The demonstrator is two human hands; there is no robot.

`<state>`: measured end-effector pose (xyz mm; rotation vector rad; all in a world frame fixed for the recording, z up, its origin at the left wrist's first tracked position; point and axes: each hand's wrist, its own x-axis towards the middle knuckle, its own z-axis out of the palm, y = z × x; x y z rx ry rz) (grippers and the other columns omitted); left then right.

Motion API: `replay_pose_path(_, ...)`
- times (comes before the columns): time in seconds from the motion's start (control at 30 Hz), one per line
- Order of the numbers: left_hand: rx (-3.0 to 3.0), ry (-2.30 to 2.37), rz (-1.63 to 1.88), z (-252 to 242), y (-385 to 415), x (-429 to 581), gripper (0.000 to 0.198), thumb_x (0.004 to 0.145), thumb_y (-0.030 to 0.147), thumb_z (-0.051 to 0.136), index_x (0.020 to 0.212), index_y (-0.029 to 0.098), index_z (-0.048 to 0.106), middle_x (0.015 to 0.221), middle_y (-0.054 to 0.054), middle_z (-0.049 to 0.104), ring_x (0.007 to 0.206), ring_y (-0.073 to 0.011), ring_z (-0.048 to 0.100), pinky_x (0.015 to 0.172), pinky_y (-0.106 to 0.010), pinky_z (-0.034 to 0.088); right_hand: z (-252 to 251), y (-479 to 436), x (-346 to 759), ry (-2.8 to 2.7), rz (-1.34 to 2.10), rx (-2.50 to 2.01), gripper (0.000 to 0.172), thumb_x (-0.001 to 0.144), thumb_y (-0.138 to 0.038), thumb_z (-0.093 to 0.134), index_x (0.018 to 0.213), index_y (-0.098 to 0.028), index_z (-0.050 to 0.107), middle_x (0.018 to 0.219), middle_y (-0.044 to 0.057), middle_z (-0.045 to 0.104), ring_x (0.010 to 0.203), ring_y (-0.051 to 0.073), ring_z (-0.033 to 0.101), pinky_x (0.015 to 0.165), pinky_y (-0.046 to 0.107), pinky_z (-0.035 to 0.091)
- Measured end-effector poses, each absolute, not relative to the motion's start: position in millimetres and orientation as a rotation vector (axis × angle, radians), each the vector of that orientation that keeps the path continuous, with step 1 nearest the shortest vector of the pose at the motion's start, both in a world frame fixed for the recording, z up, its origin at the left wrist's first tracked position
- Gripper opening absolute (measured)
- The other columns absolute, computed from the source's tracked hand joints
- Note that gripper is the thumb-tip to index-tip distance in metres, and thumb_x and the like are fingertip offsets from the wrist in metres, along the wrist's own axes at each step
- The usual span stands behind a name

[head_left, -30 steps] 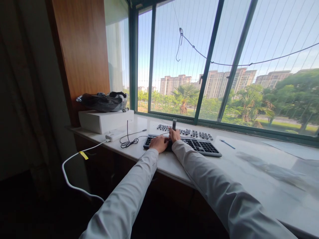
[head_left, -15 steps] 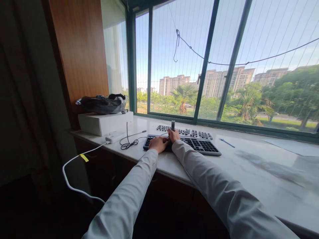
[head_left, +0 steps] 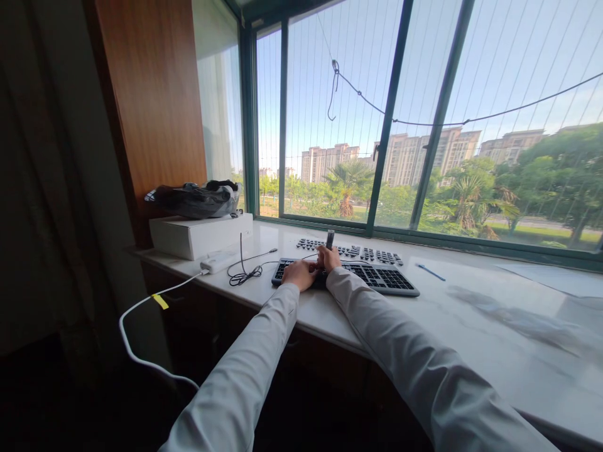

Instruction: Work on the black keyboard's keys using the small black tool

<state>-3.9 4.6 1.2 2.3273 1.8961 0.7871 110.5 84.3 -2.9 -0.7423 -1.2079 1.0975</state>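
Observation:
A dark keyboard (head_left: 377, 276) lies on the white stone ledge (head_left: 471, 314) under the window. My left hand (head_left: 299, 274) rests on its left part, fingers curled down on the keys. My right hand (head_left: 328, 257) is closed around a small dark upright tool (head_left: 330, 238), held over the keyboard's middle. Behind the keyboard, several loose black keycaps (head_left: 372, 253) lie in rows on the ledge.
A white box (head_left: 200, 233) with a dark bag (head_left: 193, 198) on top stands at the ledge's left end. A white adapter (head_left: 215, 262) with a white cable (head_left: 141, 307) and a thin black cable (head_left: 245, 270) lie beside it. A blue pen (head_left: 429, 271) lies right of the keyboard.
The view has shifted slightly. My right hand's tool has tilted a little; both hands stay on the keyboard.

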Motion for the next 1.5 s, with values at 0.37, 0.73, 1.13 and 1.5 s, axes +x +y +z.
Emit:
replay_pose_path(0.37, 2.338, 1.836, 1.023, 0.6, -0.4, -4.0, 0.037, 0.085, 0.058, 0.052, 0.108, 0.034, 0.068, 0.107, -0.001, 0.071, 0.100, -0.0214, 0.064, 0.083, -0.030, 0.047, 9.7, 75.1, 116.5, -0.946, 1.456, -0.459, 0.052, 0.075, -0.032, 0.057, 0.053, -0.023, 0.010, 0.033, -0.009, 0.013, 0.032, 0.006, 0.012, 0.035, 0.024, 0.026)
replay_pose_path(0.73, 2.338, 1.825, 1.109, 1.9, -2.1, -6.1, 0.029, 0.085, 0.047, 0.060, 0.111, 0.038, 0.066, 0.101, 0.003, 0.073, 0.097, -0.0189, 0.065, 0.081, -0.027, 0.047, 19.4, 69.3, 120.5, -0.756, 1.576, -0.475, 0.048, 0.080, -0.030, 0.053, 0.055, -0.021, 0.013, 0.037, -0.008, 0.017, 0.036, 0.008, 0.017, 0.039, 0.024, 0.029)
replay_pose_path(1.13, 2.280, 1.856, 1.135, 9.4, -12.1, -2.7, 0.030, 0.086, 0.048, 0.059, 0.113, 0.037, 0.065, 0.099, 0.003, 0.073, 0.097, -0.0184, 0.065, 0.082, -0.026, 0.046, 20.8, 67.3, 126.6, -0.767, 1.661, -0.451, 0.045, 0.084, -0.034, 0.048, 0.056, -0.021, 0.015, 0.041, -0.006, 0.020, 0.040, 0.010, 0.024, 0.044, 0.025, 0.035)
replay_pose_path(1.5, 2.228, 1.834, 1.172, 4.4, -4.8, -4.8, 0.034, 0.084, 0.052, 0.059, 0.109, 0.032, 0.068, 0.104, 0.000, 0.073, 0.101, -0.0205, 0.065, 0.084, -0.027, 0.047, 22.8, 62.3, 127.7, -0.848, 1.698, -0.342, 0.047, 0.087, -0.036, 0.049, 0.057, -0.021, 0.016, 0.046, -0.005, 0.023, 0.044, 0.010, 0.027, 0.050, 0.026, 0.042)
